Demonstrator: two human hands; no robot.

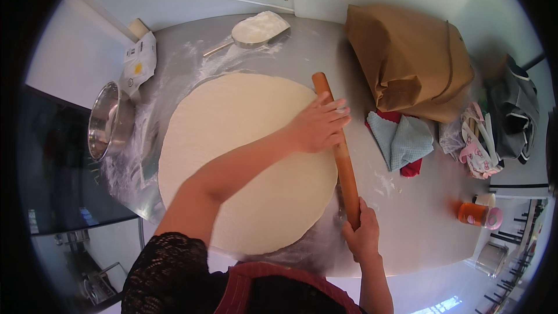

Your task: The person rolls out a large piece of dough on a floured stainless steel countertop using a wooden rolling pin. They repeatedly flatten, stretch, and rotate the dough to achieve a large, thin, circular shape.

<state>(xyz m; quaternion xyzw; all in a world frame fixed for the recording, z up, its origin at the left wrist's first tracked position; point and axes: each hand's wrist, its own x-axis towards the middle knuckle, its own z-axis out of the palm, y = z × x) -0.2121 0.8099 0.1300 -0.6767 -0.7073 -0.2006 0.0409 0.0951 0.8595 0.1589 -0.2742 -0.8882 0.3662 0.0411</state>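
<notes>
A large, flat, roughly round sheet of dough lies on the floured steel table. Along its right edge is a wooden rolling pin, set nearly lengthwise to my body. My left hand reaches across the dough and rests on the upper part of the pin, its fingers somewhat spread over the wood. Around the pin's near end my right hand is closed, beside the dough's lower right edge.
A metal scoop of flour lies at the back. A steel bowl and a paper packet stand left. To the right are a brown bag, folded cloths, a patterned pouch and an orange jar.
</notes>
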